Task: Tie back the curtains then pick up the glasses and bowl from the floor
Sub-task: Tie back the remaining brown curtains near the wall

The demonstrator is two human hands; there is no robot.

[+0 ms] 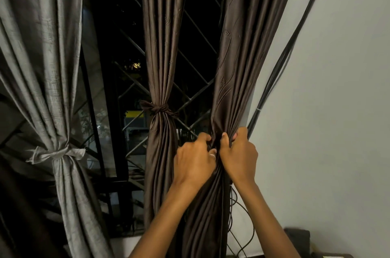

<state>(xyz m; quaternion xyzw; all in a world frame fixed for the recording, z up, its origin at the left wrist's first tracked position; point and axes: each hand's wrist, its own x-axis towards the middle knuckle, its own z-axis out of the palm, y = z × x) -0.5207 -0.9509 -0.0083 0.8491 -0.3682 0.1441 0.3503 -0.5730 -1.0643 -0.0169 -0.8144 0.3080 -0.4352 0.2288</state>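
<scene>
A dark brown curtain hangs at the right of the window, gathered into a bunch at waist height. My left hand and my right hand both grip that bunch, fingers curled into the folds, side by side. A second brown curtain in the middle is tied with a knotted band. A grey curtain on the left is tied with a grey band. No glasses or bowl are in view.
A dark window with a diagonal metal grille lies behind the curtains. Black cables run down the white wall on the right and loop below my hands. A dark box sits at the lower right.
</scene>
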